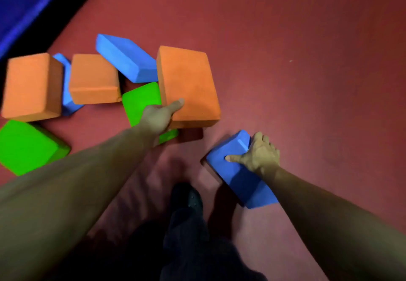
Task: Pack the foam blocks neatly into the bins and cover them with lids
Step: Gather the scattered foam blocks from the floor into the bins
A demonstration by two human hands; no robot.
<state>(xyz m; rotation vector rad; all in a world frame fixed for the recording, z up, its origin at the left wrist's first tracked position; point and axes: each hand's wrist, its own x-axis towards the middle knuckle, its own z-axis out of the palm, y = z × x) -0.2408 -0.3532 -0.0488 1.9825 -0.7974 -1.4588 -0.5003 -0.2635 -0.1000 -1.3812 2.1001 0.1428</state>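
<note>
My left hand (159,118) grips the near left edge of a large orange foam block (189,83), thumb on top, tilting it off the red floor. My right hand (257,155) grips a blue foam block (232,171) from its right side, thumb pressed on its top face. Beside the orange block lies a green block (140,101), partly under my left hand. Further left are a blue block (127,58), an orange block (94,78), another blue one (67,87) wedged upright, an orange block (33,86) and a green block (24,146). No bin or lid is in view.
Red padded floor (307,72) stretches open to the right and far side. A blue mat (19,2) borders the top left corner. My dark shoe (187,197) and trouser leg stand at the bottom centre, between my arms.
</note>
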